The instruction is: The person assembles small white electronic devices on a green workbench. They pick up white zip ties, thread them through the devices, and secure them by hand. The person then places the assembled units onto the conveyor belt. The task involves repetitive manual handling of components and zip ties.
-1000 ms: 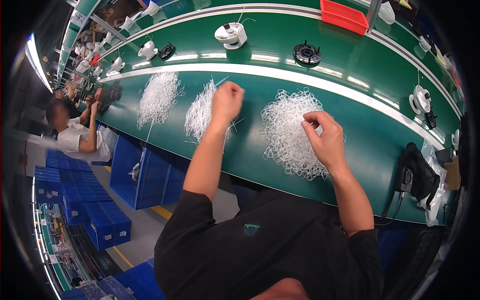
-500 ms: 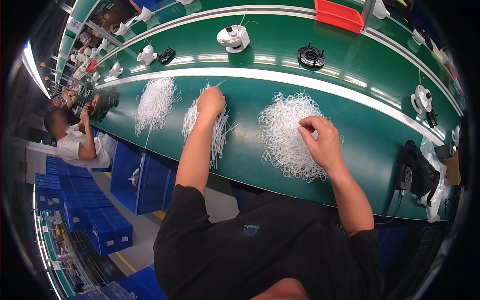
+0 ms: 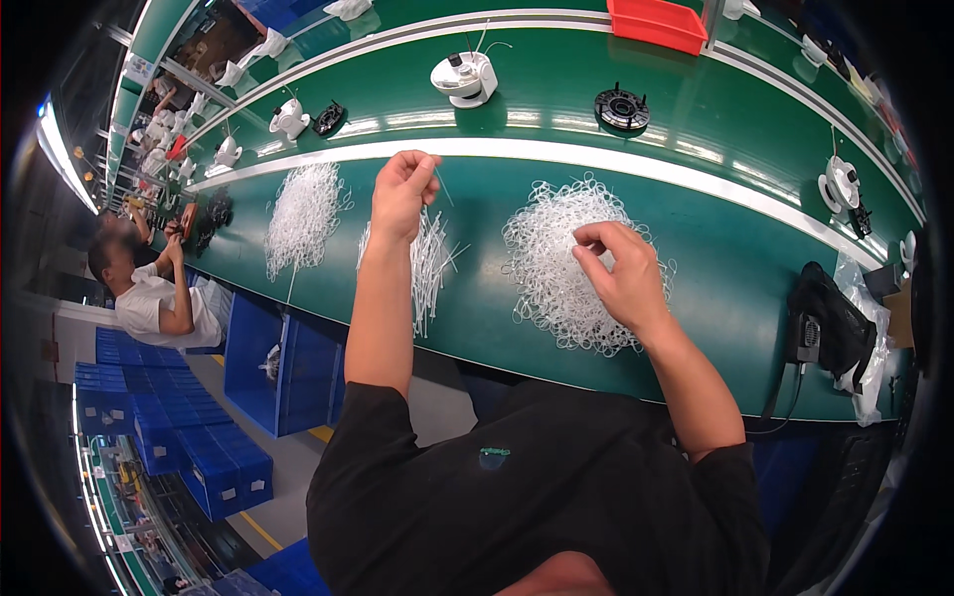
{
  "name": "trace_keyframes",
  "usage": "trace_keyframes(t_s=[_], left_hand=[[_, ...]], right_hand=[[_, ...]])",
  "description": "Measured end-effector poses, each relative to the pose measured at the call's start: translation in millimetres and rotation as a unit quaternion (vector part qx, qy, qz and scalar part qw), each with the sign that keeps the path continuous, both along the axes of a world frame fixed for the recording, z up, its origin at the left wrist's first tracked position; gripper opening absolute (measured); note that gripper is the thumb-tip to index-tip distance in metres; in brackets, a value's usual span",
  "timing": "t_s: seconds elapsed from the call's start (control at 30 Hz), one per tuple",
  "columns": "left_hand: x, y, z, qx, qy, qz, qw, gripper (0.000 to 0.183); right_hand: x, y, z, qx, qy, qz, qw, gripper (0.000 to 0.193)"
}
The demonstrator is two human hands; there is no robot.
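Raised above a pile of straight white cable ties [image 3: 429, 273], my left hand [image 3: 402, 194] is closed in a pinch. A thin cable tie [image 3: 444, 187] sticks out from its fingertips. My right hand [image 3: 626, 278] hovers over or touches a wide heap of looped white cable ties [image 3: 556, 298]. Its fingers are curled, with a small gap between thumb and forefinger, and I see nothing held there. The undersides of its other fingers are hidden. Another pile of looped ties [image 3: 303, 219] lies farther left on the green table [image 3: 477, 328].
Beyond a white rail stand a white appliance part [image 3: 465, 77] and a black round base [image 3: 622, 107]. A red tray [image 3: 658, 25] sits farther back. At right lie a black bag [image 3: 830, 323] and clear plastic. A co-worker [image 3: 149, 293] sits at left, near blue bins [image 3: 283, 372].
My left hand has lifted off the straight ties, moving slightly left and up with one tie in its fingers. My right hand has shifted slightly left over the looped heap.
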State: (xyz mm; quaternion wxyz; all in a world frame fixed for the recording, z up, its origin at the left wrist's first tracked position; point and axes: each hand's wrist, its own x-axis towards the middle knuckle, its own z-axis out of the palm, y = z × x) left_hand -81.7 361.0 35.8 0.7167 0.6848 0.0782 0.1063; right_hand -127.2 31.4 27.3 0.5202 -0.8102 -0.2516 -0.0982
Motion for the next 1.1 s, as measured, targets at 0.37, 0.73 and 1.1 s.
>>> trace_keyframes(t_s=[0.37, 0.73, 1.1], left_hand=[[-49.4, -108.5, 16.3, -0.280, -0.057, -0.228, 0.931, 0.009], [-61.1, -143.4, -1.2, -0.148, -0.125, -0.129, 0.972, 0.013], [-77.5, -169.6, -8.2, -0.110, -0.086, -0.109, 0.984, 0.013]], right_hand=[[-6.0, 20.3, 17.8, 0.113, -0.020, 0.051, 0.992, 0.027], [-13.0, 11.4, 14.6, 0.140, 0.029, 0.038, 0.989, 0.011], [-11.4, 12.3, 24.8, 0.231, 0.032, -0.062, 0.971, 0.015]])
